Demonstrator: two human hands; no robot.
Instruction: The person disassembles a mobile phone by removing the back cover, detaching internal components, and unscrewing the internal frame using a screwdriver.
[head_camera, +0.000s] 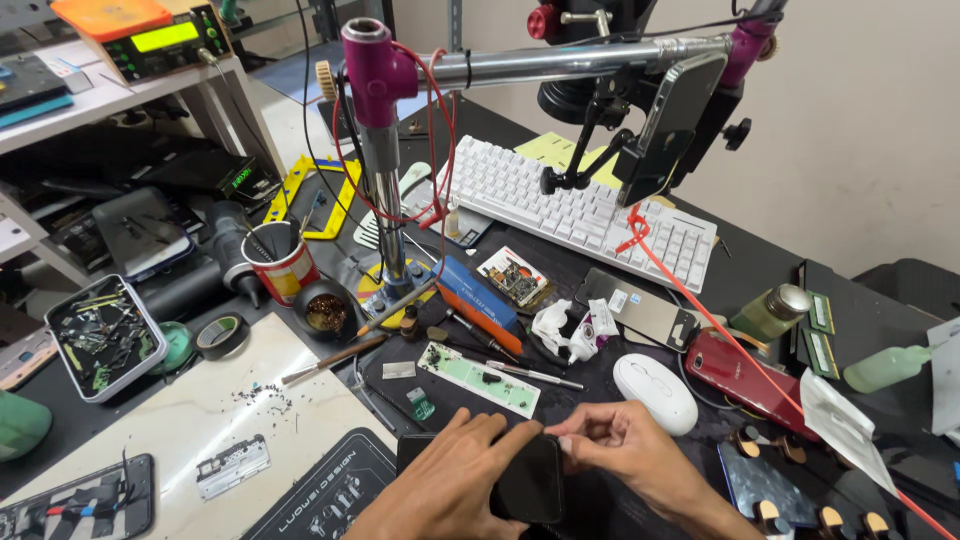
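Both hands low centre of the head view, meeting over a black phone (528, 482) at the near edge of the dark bench (760, 270). Left hand (455, 485) lies over the phone's left side, fingers curled on its top edge — gripping it. Right hand (625, 447) comes in from the right, thumb and forefinger pinched together at the phone's upper right corner; whether they hold anything small there, cannot tell. Hands close together, nearly touching at the fingertips. Just beyond the right hand sits a white mouse (655, 392); right of that a red phone (737, 370) lying flat, with a red cable (700, 305) running across it. Ahead of the hands, a long pale green circuit strip (480, 378) with tweezers (520, 372) beside it, then crumpled white tissue (570, 330). Further back a white keyboard (580, 212) under a metal stand arm (580, 60) that carries a clamped phone (668, 125). Left side — a pale work mat (190, 420), a roll of black tape (222, 335), a red-and-white cup (282, 262) of tools, and a metal tray (100, 335) full of small parts. Green squeeze bottle (885, 367) far right.
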